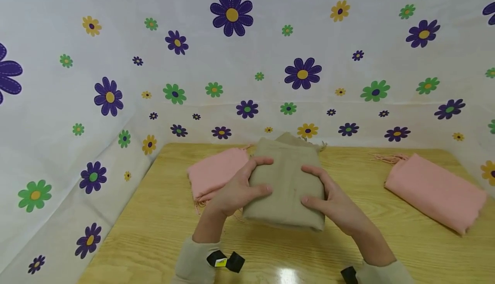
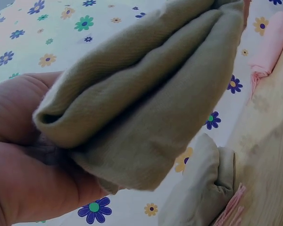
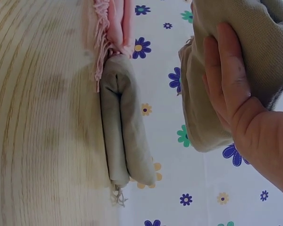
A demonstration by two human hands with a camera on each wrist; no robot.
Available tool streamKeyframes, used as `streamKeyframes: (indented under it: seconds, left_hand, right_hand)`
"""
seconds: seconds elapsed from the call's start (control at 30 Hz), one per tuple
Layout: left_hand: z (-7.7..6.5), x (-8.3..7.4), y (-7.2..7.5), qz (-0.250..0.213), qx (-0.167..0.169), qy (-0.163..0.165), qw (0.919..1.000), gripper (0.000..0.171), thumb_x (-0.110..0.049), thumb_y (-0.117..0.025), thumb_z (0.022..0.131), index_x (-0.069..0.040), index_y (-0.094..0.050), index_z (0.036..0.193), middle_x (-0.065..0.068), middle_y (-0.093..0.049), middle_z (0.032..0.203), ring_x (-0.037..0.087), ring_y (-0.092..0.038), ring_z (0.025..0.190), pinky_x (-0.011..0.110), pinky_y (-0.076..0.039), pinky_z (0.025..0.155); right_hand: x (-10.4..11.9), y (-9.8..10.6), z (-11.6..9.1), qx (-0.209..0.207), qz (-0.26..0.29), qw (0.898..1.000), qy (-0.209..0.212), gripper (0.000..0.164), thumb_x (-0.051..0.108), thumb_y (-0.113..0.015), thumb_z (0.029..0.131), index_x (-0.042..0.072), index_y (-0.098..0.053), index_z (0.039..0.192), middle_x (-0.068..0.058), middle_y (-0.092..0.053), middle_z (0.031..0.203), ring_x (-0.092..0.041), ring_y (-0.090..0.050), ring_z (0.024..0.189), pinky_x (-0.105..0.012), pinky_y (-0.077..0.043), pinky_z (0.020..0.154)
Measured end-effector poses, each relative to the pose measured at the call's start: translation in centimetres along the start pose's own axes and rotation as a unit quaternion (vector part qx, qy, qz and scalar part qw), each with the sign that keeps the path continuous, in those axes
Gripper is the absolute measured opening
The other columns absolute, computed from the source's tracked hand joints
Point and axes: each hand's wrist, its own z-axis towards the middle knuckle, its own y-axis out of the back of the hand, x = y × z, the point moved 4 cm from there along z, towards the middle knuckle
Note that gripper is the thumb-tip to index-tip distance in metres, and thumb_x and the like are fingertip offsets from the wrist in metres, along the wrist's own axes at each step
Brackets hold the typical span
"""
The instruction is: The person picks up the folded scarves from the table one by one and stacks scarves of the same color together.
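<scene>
A folded beige scarf (image 1: 284,185) is held up over the table between both hands. My left hand (image 1: 233,189) grips its left side, with the thumb and a finger on the near face. On the opposite side my right hand (image 1: 336,202) grips it the same way; several fingers (image 3: 231,66) lie along the cloth in the right wrist view. The left wrist view shows the scarf's layered folds (image 2: 146,84) edge-on. A second folded beige scarf (image 3: 125,122) lies on the table behind, mostly hidden in the head view by the held one.
One folded pink scarf (image 1: 216,172) with fringe lies left of the held scarf. Another pink scarf (image 1: 437,191) lies at the right of the wooden table (image 1: 147,232). A white flower-printed cloth (image 1: 263,52) hangs behind and at the sides.
</scene>
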Motion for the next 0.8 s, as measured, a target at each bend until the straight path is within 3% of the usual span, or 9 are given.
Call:
streamKeyframes:
  seconds: [0.17, 0.47, 0.8]
  left_hand:
    - [-0.2, 0.0, -0.1, 0.002, 0.007, -0.006, 1.0000, 0.060, -0.010, -0.068, 0.092, -0.019, -0.041, 0.145, 0.021, -0.035, 0.138, 0.029, -0.049, 0.113, 0.036, -0.050, 0.086]
    - [-0.5, 0.2, 0.1, 0.017, 0.012, 0.001, 0.9998, 0.059, -0.011, -0.071, 0.091, -0.023, -0.045, 0.143, 0.014, -0.038, 0.138, 0.028, -0.045, 0.118, 0.038, -0.046, 0.092]
    - [-1.9, 0.2, 0.8, 0.016, 0.013, 0.014, 0.9997, 0.056, -0.012, -0.072, 0.091, -0.021, -0.046, 0.140, 0.017, -0.042, 0.134, 0.028, -0.049, 0.115, 0.038, -0.050, 0.088]
  right_hand:
    - [0.0, 0.0, -0.2, 0.006, 0.007, 1.000, 0.009, 0.072, 0.012, -0.066, 0.095, 0.013, -0.025, 0.154, -0.024, -0.023, 0.150, -0.035, -0.041, 0.124, -0.029, -0.049, 0.089]
    - [-0.6, 0.0, -0.4, 0.013, 0.017, 1.000, 0.008, 0.074, 0.010, -0.067, 0.094, 0.017, -0.025, 0.154, -0.024, -0.026, 0.147, -0.032, -0.042, 0.123, -0.031, -0.051, 0.089]
    - [-0.7, -0.6, -0.1, 0.029, 0.017, 0.999, 0.007, 0.084, 0.010, -0.072, 0.090, 0.023, -0.021, 0.156, -0.021, -0.024, 0.149, -0.036, -0.036, 0.129, -0.029, -0.045, 0.096]
